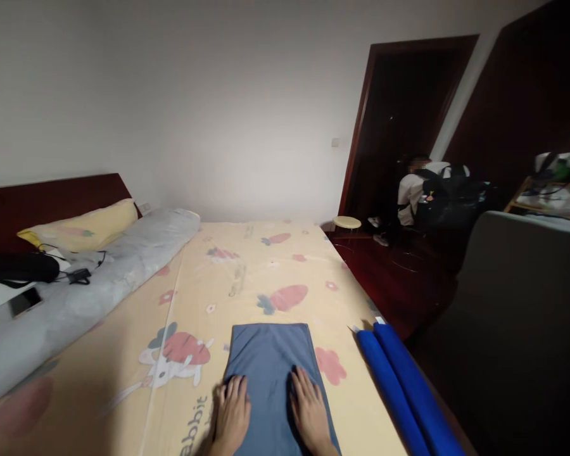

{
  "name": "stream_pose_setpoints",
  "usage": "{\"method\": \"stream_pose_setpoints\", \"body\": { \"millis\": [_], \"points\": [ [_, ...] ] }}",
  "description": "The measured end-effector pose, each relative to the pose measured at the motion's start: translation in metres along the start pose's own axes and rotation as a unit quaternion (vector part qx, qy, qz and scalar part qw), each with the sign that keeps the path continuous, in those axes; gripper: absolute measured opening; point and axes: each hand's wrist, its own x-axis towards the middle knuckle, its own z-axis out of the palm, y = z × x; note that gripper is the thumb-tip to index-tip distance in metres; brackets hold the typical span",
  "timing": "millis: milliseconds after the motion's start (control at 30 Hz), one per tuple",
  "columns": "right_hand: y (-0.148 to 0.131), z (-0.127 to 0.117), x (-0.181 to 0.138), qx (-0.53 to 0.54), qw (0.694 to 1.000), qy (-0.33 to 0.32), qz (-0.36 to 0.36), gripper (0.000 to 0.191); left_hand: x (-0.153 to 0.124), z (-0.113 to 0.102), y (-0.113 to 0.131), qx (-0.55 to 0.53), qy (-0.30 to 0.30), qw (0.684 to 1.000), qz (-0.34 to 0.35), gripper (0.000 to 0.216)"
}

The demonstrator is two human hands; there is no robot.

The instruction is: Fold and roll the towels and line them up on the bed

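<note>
A blue-grey cloth (pixel 268 373) lies spread flat on the bed, its far edge straight and its near end cut off by the bottom of the view. My left hand (pixel 234 411) rests palm down over the cloth's left edge, fingers stretched forward. On the right part of the cloth, my right hand (pixel 308 405) also lies flat with its fingers extended. Neither hand grips anything. Under the cloth is a yellow bed sheet (pixel 247 272) printed with carrots, flowers and a rabbit.
Two blue rolls (pixel 399 386) lie along the bed's right edge. To the left are a grey rolled bundle (pixel 137 272), a yellow pillow (pixel 90 225), a phone (pixel 26 302) and cables. Beyond the bed stand a stool (pixel 347 222) and a seated person (pixel 411 190). A dark panel (pixel 517 329) stands at right.
</note>
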Motion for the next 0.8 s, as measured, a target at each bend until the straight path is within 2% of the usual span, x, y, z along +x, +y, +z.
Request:
{"method": "stream_pose_setpoints", "body": {
  "millis": [100,200,300,400,467,533,633,700,800],
  "points": [
    [-0.023,0.002,0.046,0.027,0.997,-0.025,-0.073,0.051,0.048,0.007,0.020,-0.024,-0.015,0.999,0.020,0.059],
    [-0.008,0.001,0.074,0.032,0.995,-0.069,-0.067,0.057,0.082,0.012,0.009,-0.040,-0.073,0.996,0.012,0.054],
    [0.036,-0.003,0.079,0.008,0.998,-0.070,-0.001,0.063,0.091,0.013,-0.023,-0.042,-0.103,0.994,-0.001,0.051],
    [0.062,-0.005,0.080,-0.020,0.997,-0.059,0.040,0.064,0.095,0.011,-0.038,-0.034,-0.078,0.996,0.005,0.049],
    [0.055,-0.002,0.087,-0.029,0.998,-0.044,0.044,0.063,0.105,0.010,-0.027,-0.022,-0.048,0.999,0.003,0.049],
    [0.035,0.004,0.099,-0.019,0.999,-0.027,0.021,0.059,0.120,0.013,-0.006,-0.016,-0.026,0.999,0.008,0.051],
    [0.013,0.013,0.120,0.011,0.999,-0.040,-0.035,0.058,0.141,0.020,0.016,-0.019,-0.050,0.999,0.006,0.053],
    [0.017,0.015,0.131,0.010,0.998,-0.053,-0.024,0.060,0.148,0.026,0.015,-0.026,-0.085,0.996,-0.012,0.053],
    [0.050,0.010,0.139,-0.016,0.998,-0.051,0.046,0.066,0.152,0.027,-0.005,-0.025,-0.108,0.992,-0.062,0.056]
  ]
}}
